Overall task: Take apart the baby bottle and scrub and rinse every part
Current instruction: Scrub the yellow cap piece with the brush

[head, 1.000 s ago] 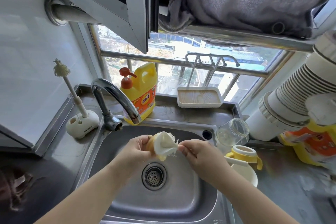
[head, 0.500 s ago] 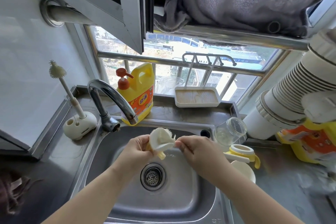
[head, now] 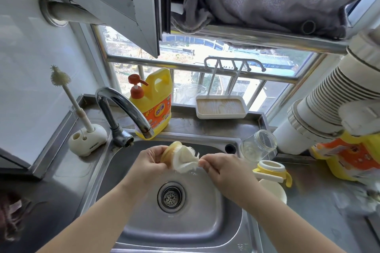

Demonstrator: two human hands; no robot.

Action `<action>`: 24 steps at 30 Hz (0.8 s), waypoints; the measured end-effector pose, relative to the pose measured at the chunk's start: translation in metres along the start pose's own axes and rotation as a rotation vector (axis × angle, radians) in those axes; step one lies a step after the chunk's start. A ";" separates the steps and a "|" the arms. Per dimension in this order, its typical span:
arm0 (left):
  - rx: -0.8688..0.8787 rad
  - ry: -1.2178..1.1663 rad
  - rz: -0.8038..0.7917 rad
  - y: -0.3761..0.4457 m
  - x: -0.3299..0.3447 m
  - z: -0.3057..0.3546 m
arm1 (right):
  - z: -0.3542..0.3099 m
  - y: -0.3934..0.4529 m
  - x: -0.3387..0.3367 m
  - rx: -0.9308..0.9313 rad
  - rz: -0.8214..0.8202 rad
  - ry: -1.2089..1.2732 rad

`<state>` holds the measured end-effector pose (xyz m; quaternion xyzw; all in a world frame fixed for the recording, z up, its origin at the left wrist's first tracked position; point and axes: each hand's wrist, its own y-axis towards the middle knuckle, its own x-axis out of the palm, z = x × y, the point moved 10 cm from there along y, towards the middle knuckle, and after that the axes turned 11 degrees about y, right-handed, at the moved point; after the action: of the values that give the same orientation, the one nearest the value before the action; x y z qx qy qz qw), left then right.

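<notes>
Over the steel sink (head: 185,228), my left hand (head: 149,161) grips a small round yellowish bottle part (head: 167,153). A white bristle brush head (head: 185,159) presses against that part, and my right hand (head: 223,170) pinches the brush by its thin end. The clear bottle body (head: 259,146) lies on its side on the counter to the right of the sink. In front of it stands the yellow collar with handles (head: 269,170), and a white cap (head: 272,191) sits nearer to me.
The faucet (head: 125,107) arches over the sink's back left, with no water visible. A yellow detergent jug (head: 157,104) and a white tray (head: 221,108) stand behind the sink. A silicone brush in a white stand (head: 87,139) is at the left. White pipes (head: 320,109) crowd the right.
The brush head has turned and shifted a little against the yellowish part. Both hands stay over the sink in nearly the same place.
</notes>
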<state>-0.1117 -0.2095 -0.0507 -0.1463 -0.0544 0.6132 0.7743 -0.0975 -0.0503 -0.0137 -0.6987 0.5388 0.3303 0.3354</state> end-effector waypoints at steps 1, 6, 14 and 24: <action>-0.001 0.005 -0.006 0.001 0.000 0.001 | 0.001 0.000 0.000 0.010 0.004 0.014; 0.009 0.046 -0.042 0.000 0.007 0.004 | 0.016 0.003 -0.010 0.098 0.079 0.164; 0.036 0.012 0.008 0.000 0.004 0.003 | 0.018 0.006 -0.008 0.115 0.043 0.109; 0.038 -0.011 -0.013 -0.002 0.007 0.002 | -0.004 0.001 -0.005 -0.004 0.035 0.146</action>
<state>-0.1091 -0.2031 -0.0490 -0.1278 -0.0480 0.6097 0.7808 -0.0987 -0.0513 -0.0075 -0.7122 0.5731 0.2853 0.2879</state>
